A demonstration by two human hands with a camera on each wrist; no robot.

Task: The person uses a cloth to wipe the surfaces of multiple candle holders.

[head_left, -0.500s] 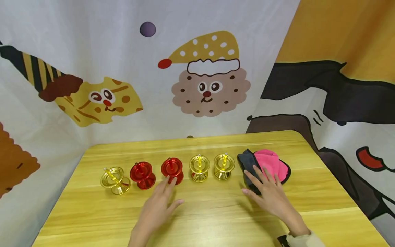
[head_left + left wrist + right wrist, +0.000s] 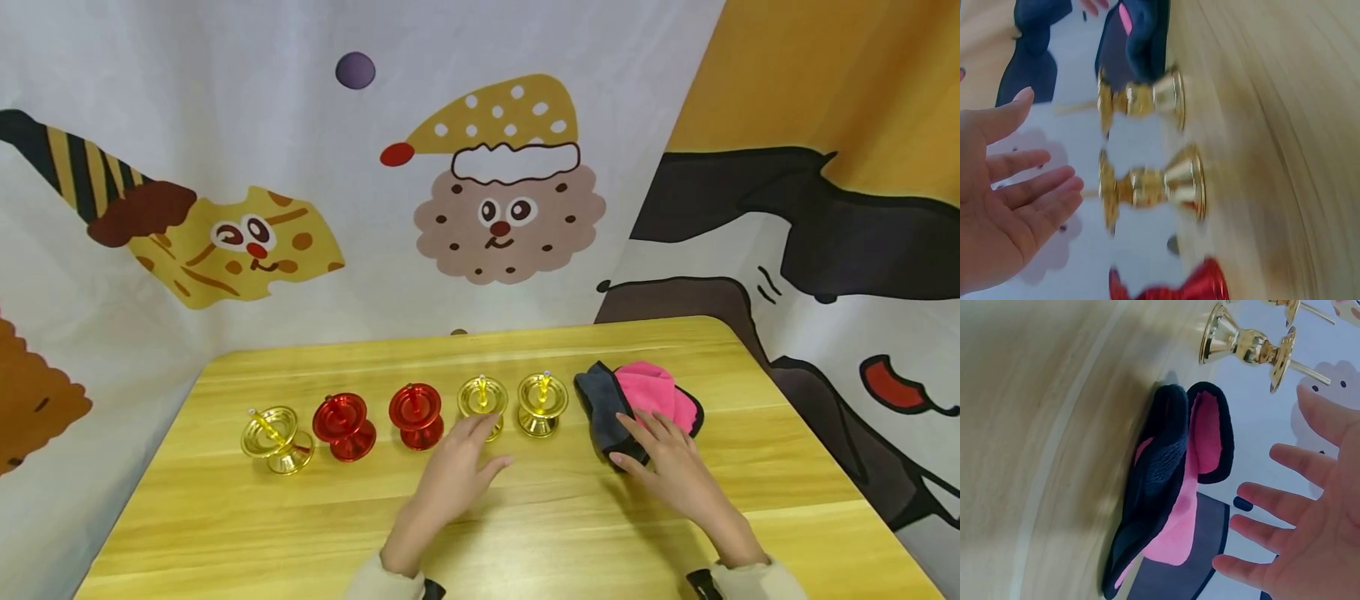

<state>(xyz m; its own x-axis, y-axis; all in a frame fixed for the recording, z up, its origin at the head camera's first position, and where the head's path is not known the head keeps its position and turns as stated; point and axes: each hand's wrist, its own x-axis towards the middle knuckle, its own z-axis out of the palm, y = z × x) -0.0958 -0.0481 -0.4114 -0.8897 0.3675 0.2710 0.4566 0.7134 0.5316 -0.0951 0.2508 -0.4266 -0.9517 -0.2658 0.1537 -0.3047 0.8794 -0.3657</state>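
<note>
My left hand (image 2: 453,471) hovers, fingers extended, in front of a gold candle holder (image 2: 482,395) with a yellow stick upright in its cup. In the left wrist view that hand (image 2: 1016,200) holds nothing. Another gold holder (image 2: 541,404) stands just to the right. My right hand (image 2: 678,467) is spread over a folded cloth, dark grey (image 2: 600,400) on one side and pink (image 2: 652,392) on the other, with black edging. The right wrist view shows a gap between the fingers (image 2: 1272,500) and the cloth (image 2: 1160,462).
Two red holders (image 2: 416,408) and a leaning gold holder (image 2: 281,442) continue the row to the left on the wooden table (image 2: 300,533). Behind the table hangs a white curtain (image 2: 300,133) printed with cartoon figures.
My left hand has moved right, from in front of a red holder to in front of a gold one. The right hand has shifted slightly right, still above the cloth.
</note>
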